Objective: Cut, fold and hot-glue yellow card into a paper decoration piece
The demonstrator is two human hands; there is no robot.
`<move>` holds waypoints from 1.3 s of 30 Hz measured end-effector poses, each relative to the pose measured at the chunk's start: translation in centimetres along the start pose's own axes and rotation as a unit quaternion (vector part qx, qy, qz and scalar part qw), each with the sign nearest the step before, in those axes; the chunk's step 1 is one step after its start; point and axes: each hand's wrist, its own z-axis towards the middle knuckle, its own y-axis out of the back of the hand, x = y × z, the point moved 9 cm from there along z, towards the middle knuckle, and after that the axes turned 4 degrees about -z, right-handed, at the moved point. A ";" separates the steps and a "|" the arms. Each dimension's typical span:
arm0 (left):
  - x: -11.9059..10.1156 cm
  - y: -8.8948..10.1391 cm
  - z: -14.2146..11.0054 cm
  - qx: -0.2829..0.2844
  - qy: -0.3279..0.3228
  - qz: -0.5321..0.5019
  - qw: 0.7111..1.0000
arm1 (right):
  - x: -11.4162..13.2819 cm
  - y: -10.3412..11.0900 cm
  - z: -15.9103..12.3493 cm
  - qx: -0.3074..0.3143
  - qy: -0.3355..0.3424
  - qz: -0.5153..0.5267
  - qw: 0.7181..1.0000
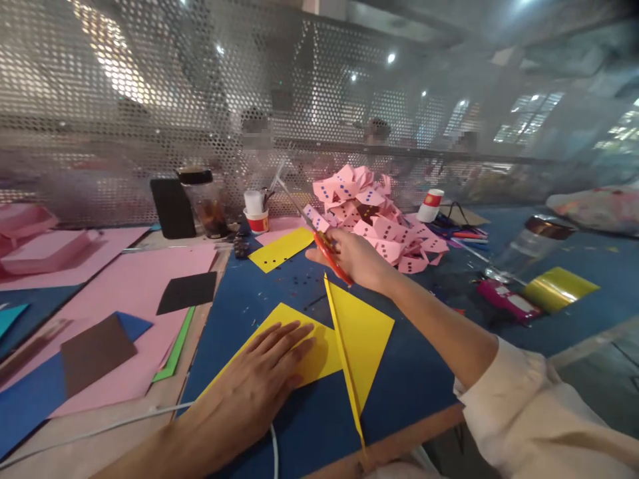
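Observation:
My left hand [264, 372] lies flat with fingers stretched out on a yellow paper sheet [322, 349], which rests on the blue work mat [414, 372]. A pair of orange-handled scissors [327, 256] is gripped in my right hand [362, 259]. The blades are raised and point up and away, above the mat. Beside the sheet lies a yellow paper triangle [367, 326], with a narrow yellow strip [344, 359] along its left edge. Farther back is another yellow piece [282, 249] with small dark squares on it.
Pink dotted paper pieces [374, 219] are heaped at the back. A red-and-white paper cup [257, 216] and a dark-lidded jar [207, 203] stand against the perforated screen [174, 133]. On the left lies pink paper [194, 266]. To the right are a yellow tape roll [559, 289] and a clear jar [539, 243].

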 end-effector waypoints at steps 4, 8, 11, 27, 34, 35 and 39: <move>0.0 0.1 3.0 0.006 -0.041 0.018 0.999 | -2.8 2.3 -2.7 0.000 -0.042 -0.200 0.979; 0.3 -1.0 6.3 0.030 -0.081 0.032 0.996 | -5.7 3.8 -4.7 -0.006 -0.086 -0.283 0.955; 0.3 -1.5 8.1 0.028 -0.106 0.037 0.993 | -7.2 3.9 -5.4 0.002 -0.085 -0.343 0.935; -0.1 2.6 9.5 0.032 -0.033 -0.041 0.998 | -10.9 2.4 -6.6 0.033 -0.080 -0.457 0.885; 2.2 3.2 8.4 0.020 0.040 -0.114 0.992 | -11.1 2.2 -6.3 0.035 -0.065 -0.469 0.880; 2.4 3.3 8.3 0.014 0.043 -0.108 0.993 | -11.2 2.4 -6.2 0.032 -0.067 -0.467 0.881; 3.0 3.8 7.3 0.010 0.064 -0.087 0.994 | -9.9 5.0 -5.9 -0.043 -0.044 -0.366 0.929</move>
